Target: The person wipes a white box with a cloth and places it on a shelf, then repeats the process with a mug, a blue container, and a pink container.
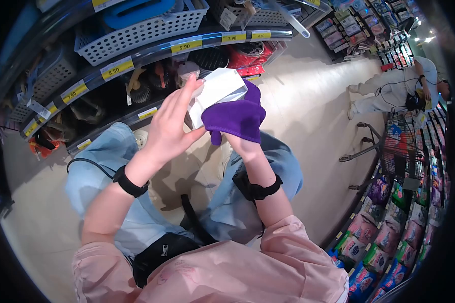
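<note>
A white box [221, 90] with angled faces is held up in front of me, between my two hands. My left hand [171, 120] grips its left side, fingers along the top and thumb below. A purple cloth [236, 117] drapes over my right hand [241, 145] and lies against the box's lower right side. Only the wrist and a bit of that hand show; its fingers are hidden under the cloth, which it presses to the box.
Shelves with yellow price tags [186, 46] and a perforated grey basket [144, 38] stand close ahead. Brushes [138, 88] sit on the lower shelf. To the right are a person in light clothes [389, 90], a shopping cart [397, 146] and racks of packaged goods [376, 237].
</note>
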`<action>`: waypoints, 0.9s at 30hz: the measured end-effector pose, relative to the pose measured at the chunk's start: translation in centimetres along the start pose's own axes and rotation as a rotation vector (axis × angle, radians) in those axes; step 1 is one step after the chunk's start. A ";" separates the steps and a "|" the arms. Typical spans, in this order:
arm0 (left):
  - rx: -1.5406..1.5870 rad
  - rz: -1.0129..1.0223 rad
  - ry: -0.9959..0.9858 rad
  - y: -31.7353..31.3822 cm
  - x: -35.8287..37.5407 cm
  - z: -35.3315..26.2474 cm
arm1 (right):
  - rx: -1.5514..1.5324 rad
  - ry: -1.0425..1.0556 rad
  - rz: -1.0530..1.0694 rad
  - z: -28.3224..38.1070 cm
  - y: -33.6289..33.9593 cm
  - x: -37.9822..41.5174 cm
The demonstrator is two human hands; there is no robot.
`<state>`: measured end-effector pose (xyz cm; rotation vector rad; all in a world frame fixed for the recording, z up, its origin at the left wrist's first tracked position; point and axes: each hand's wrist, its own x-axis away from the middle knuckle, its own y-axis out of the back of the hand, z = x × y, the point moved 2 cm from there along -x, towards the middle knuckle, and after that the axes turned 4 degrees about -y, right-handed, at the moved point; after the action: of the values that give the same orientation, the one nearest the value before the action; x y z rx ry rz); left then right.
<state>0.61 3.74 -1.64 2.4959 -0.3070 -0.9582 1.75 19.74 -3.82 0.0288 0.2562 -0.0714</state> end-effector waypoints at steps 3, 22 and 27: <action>-0.128 -0.011 -0.136 0.1 -0.1 -0.9 | 0.027 -0.020 -0.090 1.0 0.0 -0.3; 0.073 0.122 0.007 -0.8 -0.7 -1.4 | 0.434 0.238 -0.285 4.8 1.7 -0.2; -0.223 0.105 -0.227 0.5 -2.8 -4.5 | 0.173 0.268 -0.343 4.6 2.0 -0.2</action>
<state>1.55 5.73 3.18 2.1531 -0.3759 -1.1667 2.88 21.54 0.70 0.1668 0.5210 -0.4332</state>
